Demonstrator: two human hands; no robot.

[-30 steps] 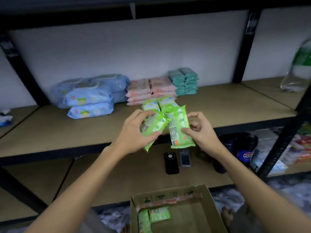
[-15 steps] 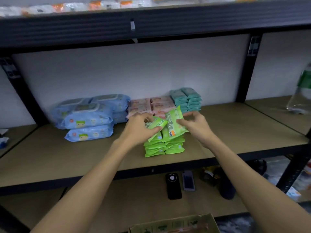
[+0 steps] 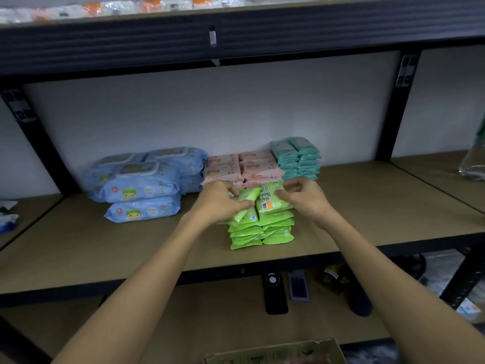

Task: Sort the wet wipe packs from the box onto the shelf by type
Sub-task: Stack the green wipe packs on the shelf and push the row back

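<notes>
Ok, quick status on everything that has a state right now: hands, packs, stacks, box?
left hand: grips a green pack tilted above the green stacks.
right hand: grips a second green pack, label side up, not yet laid flat.
green stacks: two side by side, near the shelf front.
blue packs: piled, lids shut.
pink packs: stacked.
teal packs: stacked at the back.
box: open; contents not visible.

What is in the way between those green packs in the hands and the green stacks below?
Nothing visible. The left hand and right hand hold green packs right over the green stacks, with no other thing between them.
</notes>
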